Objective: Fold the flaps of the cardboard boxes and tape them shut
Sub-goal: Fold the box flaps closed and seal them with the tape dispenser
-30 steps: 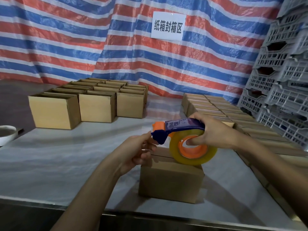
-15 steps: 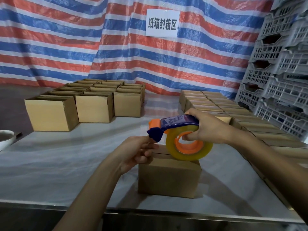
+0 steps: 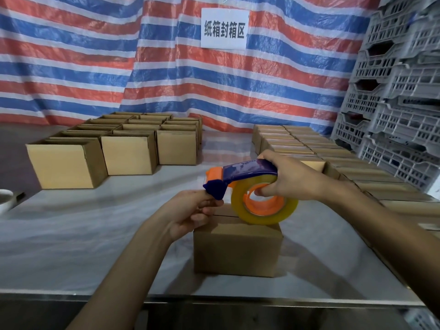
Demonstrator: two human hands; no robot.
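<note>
Right hand (image 3: 292,179): grips tape dispenser (image 3: 250,170), fingers hooked through the orange core of the roll (image 3: 264,215).
Left hand (image 3: 188,213): fingers curled, pinching at the dispenser's blue nose.
Box (image 3: 235,251): near centre of table (image 3: 71,234), flaps folded down, directly beneath the roll; contact between them unclear.

The dark blue plastic tape dispenser (image 3: 250,168) has an orange front tab and hub; its tape roll (image 3: 262,218) is translucent yellow. The closed cardboard box (image 3: 237,248) and the rows of open cardboard boxes (image 3: 128,154) are tan. The tarpaulin backdrop (image 3: 95,55) is striped red, blue and white, its white paper sign (image 3: 225,28) lettered black. The latticed plastic crates (image 3: 404,129) are pale grey, the table (image 3: 71,234) whitish grey.
</note>
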